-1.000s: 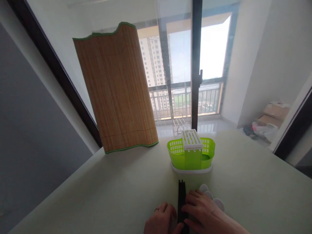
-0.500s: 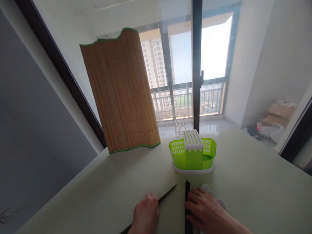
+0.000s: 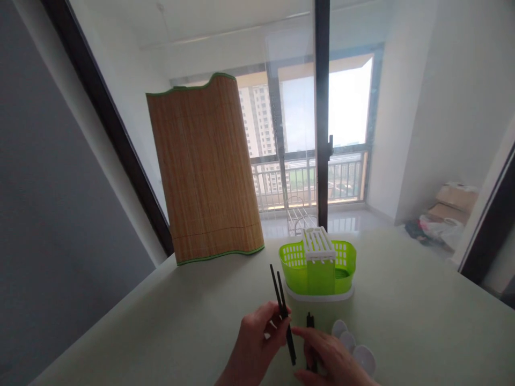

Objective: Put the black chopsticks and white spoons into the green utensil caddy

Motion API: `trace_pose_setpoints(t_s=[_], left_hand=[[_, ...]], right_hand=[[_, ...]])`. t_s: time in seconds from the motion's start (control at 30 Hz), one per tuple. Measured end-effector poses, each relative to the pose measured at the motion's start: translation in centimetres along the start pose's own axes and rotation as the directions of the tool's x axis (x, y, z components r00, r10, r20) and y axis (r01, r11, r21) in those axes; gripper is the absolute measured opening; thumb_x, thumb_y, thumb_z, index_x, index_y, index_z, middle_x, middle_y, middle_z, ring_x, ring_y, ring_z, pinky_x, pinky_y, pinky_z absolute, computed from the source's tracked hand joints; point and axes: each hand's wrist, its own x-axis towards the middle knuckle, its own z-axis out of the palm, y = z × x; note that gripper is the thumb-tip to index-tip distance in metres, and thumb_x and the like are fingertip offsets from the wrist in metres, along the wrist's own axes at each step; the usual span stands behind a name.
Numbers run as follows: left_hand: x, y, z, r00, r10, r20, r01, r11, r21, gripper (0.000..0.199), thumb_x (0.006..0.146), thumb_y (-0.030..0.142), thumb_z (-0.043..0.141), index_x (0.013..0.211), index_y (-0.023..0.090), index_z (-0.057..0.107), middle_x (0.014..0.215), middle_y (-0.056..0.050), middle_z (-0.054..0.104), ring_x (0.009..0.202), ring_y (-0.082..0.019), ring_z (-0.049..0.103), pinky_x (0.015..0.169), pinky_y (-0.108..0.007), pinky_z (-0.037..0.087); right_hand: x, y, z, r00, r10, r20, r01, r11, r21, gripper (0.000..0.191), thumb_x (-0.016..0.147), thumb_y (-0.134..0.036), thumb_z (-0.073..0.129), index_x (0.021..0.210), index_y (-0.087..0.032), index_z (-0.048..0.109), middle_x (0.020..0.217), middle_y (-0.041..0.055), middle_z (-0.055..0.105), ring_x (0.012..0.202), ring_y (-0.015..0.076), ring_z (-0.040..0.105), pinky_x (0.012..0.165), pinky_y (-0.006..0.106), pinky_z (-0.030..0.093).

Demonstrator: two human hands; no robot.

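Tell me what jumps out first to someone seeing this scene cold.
The tall bamboo mat stands upright at the table's far left, against the window. Right of it sits a bright green caddy with a white slotted top. Near the front edge, the left hand lifts a pair of black chopsticks, the right hand beside white spoons.

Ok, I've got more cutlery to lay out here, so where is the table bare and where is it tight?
Bare: the table right of the green caddy, and the left side below the bamboo mat. Crowded: in front of the caddy, where the left hand holds black chopsticks, the right hand rests, and white spoons lie.
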Motion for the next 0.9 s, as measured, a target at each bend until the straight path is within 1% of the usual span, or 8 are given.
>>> trace_pose_setpoints(t_s=[0.07, 0.2, 0.43, 0.57, 0.63, 0.73, 0.83, 0.9], left_hand=[[0.0, -0.2, 0.4, 1.000, 0.021, 0.001, -0.021, 0.999, -0.044, 0.021, 0.088, 0.039, 0.053, 0.095, 0.022, 0.063, 0.079, 0.000, 0.066, 0.059, -0.009, 0.061, 0.055, -0.018, 0.052], [-0.2, -0.8, 0.4, 0.999, 0.041, 0.015, -0.039, 0.996, -0.076, 0.022, 0.088, 0.040, 0.053, 0.092, 0.021, 0.065, 0.087, -0.003, 0.065, 0.063, -0.009, 0.062, 0.057, -0.018, 0.054], [-0.3, -0.1, -1.1, 0.999, 0.051, 0.004, -0.050, 0.996, -0.080, 0.019, 0.086, 0.036, 0.056, 0.089, 0.021, 0.068, 0.084, -0.002, 0.066, 0.062, -0.010, 0.062, 0.053, -0.019, 0.055], [2.3, 3.4, -4.5, 0.977, 0.096, -0.193, -0.118, 0.987, -0.106, 0.022, 0.083, 0.036, 0.061, 0.090, 0.018, 0.070, 0.080, -0.001, 0.068, 0.061, -0.011, 0.063, 0.055, -0.022, 0.058], [4.7, 5.6, -6.5, 0.945, 0.137, -0.296, -0.183, 0.974, -0.137, 0.025, 0.079, 0.037, 0.064, 0.091, 0.016, 0.070, 0.080, -0.002, 0.070, 0.063, -0.013, 0.065, 0.056, -0.023, 0.058], [9.4, 7.5, -7.8, 0.905, 0.228, -0.359, -0.285, 0.952, -0.115, 0.026, 0.078, 0.036, 0.065, 0.093, 0.015, 0.071, 0.083, -0.004, 0.072, 0.070, -0.015, 0.067, 0.058, -0.024, 0.059], [14.4, 6.8, -6.6, 0.919, 0.251, -0.304, -0.263, 0.965, 0.001, 0.022, 0.080, 0.031, 0.063, 0.093, 0.017, 0.072, 0.085, -0.004, 0.073, 0.075, -0.015, 0.067, 0.057, -0.021, 0.057], [17.3, 5.1, -4.9, 0.944, 0.220, -0.245, -0.212, 0.975, 0.061, 0.018, 0.080, 0.027, 0.063, 0.090, 0.017, 0.073, 0.082, -0.003, 0.073, 0.073, -0.014, 0.067, 0.054, -0.020, 0.056]], right_hand=[[0.8, -0.3, 0.4, 1.000, 0.021, -0.011, -0.021, 0.999, 0.024, 0.049, 0.073, -0.024, 0.064, 0.120, -0.017, 0.057, 0.077, 0.0009, 0.064, 0.064, 0.0145, 0.055, 0.060, 0.024, 0.041], [2.1, -0.8, 0.7, 0.999, -0.008, -0.052, 0.006, 0.999, -0.039, 0.005, 0.080, -0.021, 0.056, 0.080, -0.019, 0.061, 0.078, 0.0019, 0.062, 0.068, 0.0134, 0.055, 0.062, 0.022, 0.041], [2.1, 0.3, 2.3, 0.999, 0.010, 0.044, -0.002, 0.981, -0.192, 0.018, 0.078, -0.015, 0.054, 0.093, -0.020, 0.062, 0.089, 0.0039, 0.067, 0.075, 0.0151, 0.062, 0.064, 0.021, 0.045], [1.3, 0.5, 1.0, 0.991, -0.101, -0.082, 0.072, 0.951, -0.302, 0.042, 0.077, -0.014, 0.056, 0.118, -0.021, 0.055, 0.093, 0.0030, 0.069, 0.077, 0.0167, 0.065, 0.065, 0.022, 0.048], [1.0, 0.5, 0.0, 0.953, -0.253, -0.166, 0.156, 0.881, -0.447, 0.035, 0.082, -0.015, 0.053, 0.117, -0.022, 0.055, 0.091, 0.0038, 0.069, 0.081, 0.0188, 0.065, 0.066, 0.024, 0.048], [1.1, 0.2, -0.5, 0.847, -0.479, -0.230, 0.237, 0.728, -0.643, 0.021, 0.087, -0.012, 0.046, 0.101, -0.021, 0.060, 0.075, 0.0021, 0.065, 0.070, 0.0187, 0.063, 0.058, 0.026, 0.045], [1.5, 0.1, 0.0, 0.742, -0.621, -0.253, 0.270, 0.622, -0.735, 0.020, 0.086, -0.008, 0.044, 0.085, -0.021, 0.059, 0.061, -0.0015, 0.058, 0.055, 0.0166, 0.057, 0.049, 0.026, 0.037], [1.7, 0.1, 0.5, 0.708, -0.661, -0.248, 0.278, 0.583, -0.763, 0.019, 0.086, -0.009, 0.046, 0.077, -0.022, 0.056, 0.057, -0.0028, 0.055, 0.052, 0.0153, 0.055, 0.048, 0.026, 0.034]])
